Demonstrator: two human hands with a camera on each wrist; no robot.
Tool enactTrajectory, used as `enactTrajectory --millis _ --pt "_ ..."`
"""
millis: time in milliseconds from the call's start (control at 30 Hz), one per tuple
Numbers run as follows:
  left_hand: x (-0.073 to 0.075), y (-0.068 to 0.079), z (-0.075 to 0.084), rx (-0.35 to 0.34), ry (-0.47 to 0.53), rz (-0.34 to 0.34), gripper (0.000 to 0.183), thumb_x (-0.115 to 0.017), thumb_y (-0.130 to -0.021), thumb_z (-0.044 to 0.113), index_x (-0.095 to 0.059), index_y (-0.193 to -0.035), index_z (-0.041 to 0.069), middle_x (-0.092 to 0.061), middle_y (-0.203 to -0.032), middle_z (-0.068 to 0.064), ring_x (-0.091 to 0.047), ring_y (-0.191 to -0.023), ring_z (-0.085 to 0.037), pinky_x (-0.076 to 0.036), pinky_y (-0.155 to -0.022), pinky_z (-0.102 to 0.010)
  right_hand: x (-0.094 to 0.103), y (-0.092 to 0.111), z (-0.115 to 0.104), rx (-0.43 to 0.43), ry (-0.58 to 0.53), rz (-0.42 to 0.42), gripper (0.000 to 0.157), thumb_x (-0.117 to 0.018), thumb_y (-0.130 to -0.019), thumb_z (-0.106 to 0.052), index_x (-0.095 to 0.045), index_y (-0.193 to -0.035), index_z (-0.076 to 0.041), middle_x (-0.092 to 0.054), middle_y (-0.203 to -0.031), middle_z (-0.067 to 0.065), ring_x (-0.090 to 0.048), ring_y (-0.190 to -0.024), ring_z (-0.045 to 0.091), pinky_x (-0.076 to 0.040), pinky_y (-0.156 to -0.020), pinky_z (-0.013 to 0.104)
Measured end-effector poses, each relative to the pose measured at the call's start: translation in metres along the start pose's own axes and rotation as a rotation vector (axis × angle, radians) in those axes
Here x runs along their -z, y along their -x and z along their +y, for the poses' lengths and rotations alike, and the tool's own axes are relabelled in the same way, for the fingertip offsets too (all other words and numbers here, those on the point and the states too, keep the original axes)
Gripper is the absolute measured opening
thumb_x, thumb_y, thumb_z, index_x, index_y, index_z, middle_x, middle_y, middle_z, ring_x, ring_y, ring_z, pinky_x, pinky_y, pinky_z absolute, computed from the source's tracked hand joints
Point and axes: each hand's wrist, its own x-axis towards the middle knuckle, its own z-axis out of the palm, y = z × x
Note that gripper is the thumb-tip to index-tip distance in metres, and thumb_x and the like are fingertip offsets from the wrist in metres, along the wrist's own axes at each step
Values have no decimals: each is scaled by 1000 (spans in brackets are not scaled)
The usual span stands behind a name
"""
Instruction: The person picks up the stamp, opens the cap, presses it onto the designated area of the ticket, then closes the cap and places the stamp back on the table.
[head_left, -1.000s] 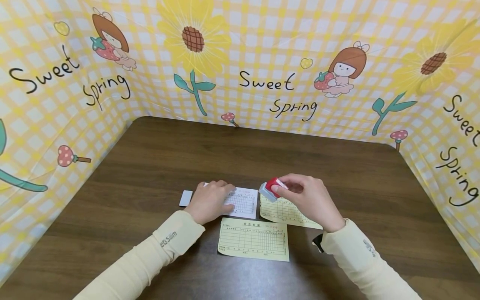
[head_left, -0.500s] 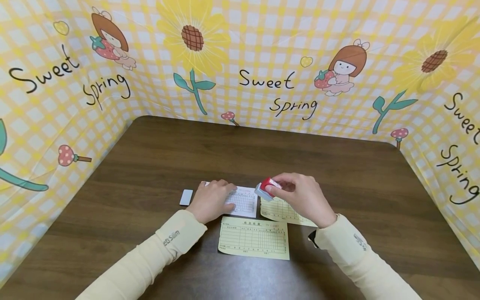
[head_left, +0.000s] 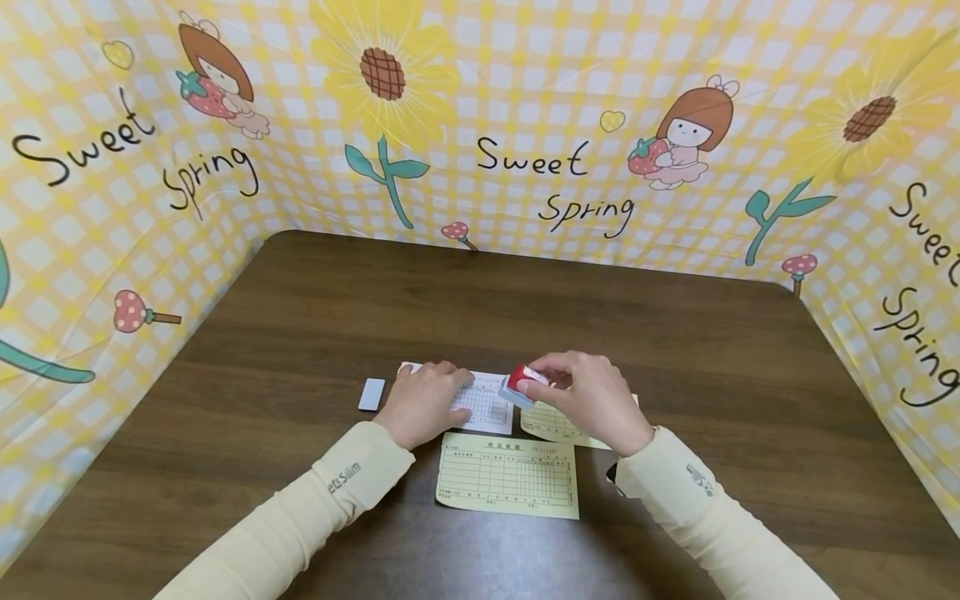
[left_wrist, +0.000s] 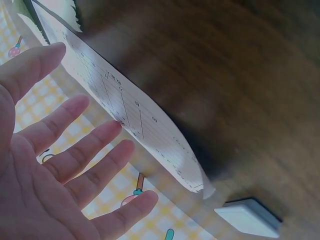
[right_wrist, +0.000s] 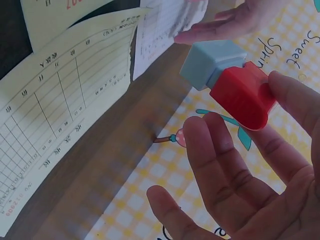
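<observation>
Head view shows us two hands, one stamp [head_left: 521, 385], three paper slips and one small flat block [head_left: 372, 395], all on or over one desk [head_left: 450, 308]. We count one white slip [head_left: 486, 406] and two yellow ones. The stamp sits between the thumb and first finger of the right hand [head_left: 592, 396], and the other fingers stick out away from it. Its grey end pokes out past the fingertips and tilts over the right edge of the white slip (we cannot tell if it touches the paper). The left hand [head_left: 420, 404] lies over the left part of that slip, its fingers straight and spread wide. The front yellow slip [head_left: 506, 479] lies nearer to us, and the other yellow slip [head_left: 558, 425] is partly hidden by the right hand. The stamp looks like smooth plastic, red where it is held and chunky and grey at the other end. All three slips are thin, with printed lines and little boxes. The small flat block is a pale rectangle, just beside the left hand. The desk has brown wood grain, and wrinkly checked cloth [head_left: 540, 67] with big sunflowers stands around it.
</observation>
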Motion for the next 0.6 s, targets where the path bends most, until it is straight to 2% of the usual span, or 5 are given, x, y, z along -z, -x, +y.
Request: enactTrajectory --millis 367,600 --pt "-1 0 1 27 -7 -31 46 -80 -88 32 -69 -127 13 -69 -122 -13 -65 -110 -35 -46 -92 -61 -15 -5 -3 65 45 -33 20 -82 -87 -31 -80 -101 -17 -66 -80 -7 -61 -72 9 -48 -62 30" --pt "-2 1 2 25 -10 -15 44 -81 -86 31 -70 -125 13 -69 -119 -12 -65 -108 -35 -47 -90 -60 -21 -7 -5 74 77 -48 23 -83 -86 -29 -80 -104 -15 -67 -80 -4 -61 -69 10 -48 -60 29"
